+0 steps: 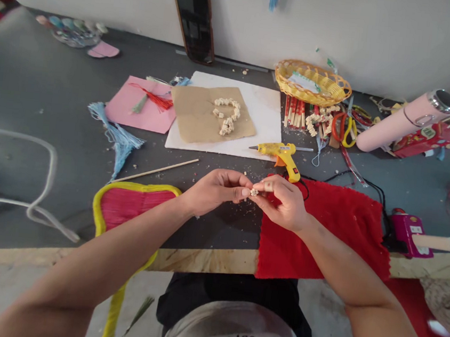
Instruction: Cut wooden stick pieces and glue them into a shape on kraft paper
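My left hand [225, 187] and my right hand [284, 199] meet above the near part of the table. Between their fingertips they pinch a small pale flower-like piece [253, 192], too small to make out fully. Just beyond my right hand lies a yellow glue gun [285, 154], its nozzle pointing left. Farther back, a curved row of pale small pieces [231, 110] rests on brown paper [194, 114], over a white board [266, 100]. Under my right wrist spreads a red cloth [324, 222]. My left forearm crosses over a pink fan [133, 204] with yellow edging.
A thin wooden stick [156, 170], blue tassels [117, 138] and pink paper [122, 107] lie left. A phone [194, 18] leans on the wall. Right stand a yellow basket [317, 92], scissors [347, 129] and a pink flask [407, 120]. A purple box [407, 230] sits near the front edge.
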A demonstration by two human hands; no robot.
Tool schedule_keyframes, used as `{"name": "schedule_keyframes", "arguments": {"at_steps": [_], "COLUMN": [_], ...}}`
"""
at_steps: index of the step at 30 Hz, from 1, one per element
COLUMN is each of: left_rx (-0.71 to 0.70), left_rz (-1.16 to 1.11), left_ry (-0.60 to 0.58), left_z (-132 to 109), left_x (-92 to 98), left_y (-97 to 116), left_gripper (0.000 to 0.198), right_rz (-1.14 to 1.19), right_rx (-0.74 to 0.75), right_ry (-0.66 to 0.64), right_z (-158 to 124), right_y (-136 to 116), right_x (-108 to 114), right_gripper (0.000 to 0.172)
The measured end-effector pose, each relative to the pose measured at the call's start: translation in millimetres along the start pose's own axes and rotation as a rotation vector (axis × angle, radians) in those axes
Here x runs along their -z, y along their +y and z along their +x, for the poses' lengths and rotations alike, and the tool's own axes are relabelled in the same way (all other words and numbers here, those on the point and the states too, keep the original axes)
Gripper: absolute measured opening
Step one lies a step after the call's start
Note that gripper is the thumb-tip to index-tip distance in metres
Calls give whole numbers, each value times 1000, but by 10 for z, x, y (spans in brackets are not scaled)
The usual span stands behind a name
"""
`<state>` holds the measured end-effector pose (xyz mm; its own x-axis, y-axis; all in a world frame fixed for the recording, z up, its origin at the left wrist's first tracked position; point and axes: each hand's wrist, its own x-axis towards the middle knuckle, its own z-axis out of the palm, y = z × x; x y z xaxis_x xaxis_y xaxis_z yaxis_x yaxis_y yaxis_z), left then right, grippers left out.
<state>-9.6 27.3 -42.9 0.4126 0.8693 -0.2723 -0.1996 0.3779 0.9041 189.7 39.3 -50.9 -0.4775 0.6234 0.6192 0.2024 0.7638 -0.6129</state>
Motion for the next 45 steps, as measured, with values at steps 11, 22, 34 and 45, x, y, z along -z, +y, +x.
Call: {"name": "schedule_keyframes", "arguments": {"at_steps": [11,22,34,45], "left_rx": [-12,-45,-218,-259], "left_rz": [23,33,21,89], "left_ry": [3,9,48,-14], "left_z": [-2,-9,-22,-35], "left_x": [11,6,30,-6], "left_y": [-7,-8,33,49], "left_gripper": [34,30,25,13], "right_rz": [-25,-50,-169,-245], "right_rx": [1,20,175,232], "right_ry": [1,-6,-63,-124], "right_z": [-3,8,31,34], "right_y": [14,-1,40,20], "right_x": [-6,-21,26,-12], "right_gripper": [18,15,15,6]}}
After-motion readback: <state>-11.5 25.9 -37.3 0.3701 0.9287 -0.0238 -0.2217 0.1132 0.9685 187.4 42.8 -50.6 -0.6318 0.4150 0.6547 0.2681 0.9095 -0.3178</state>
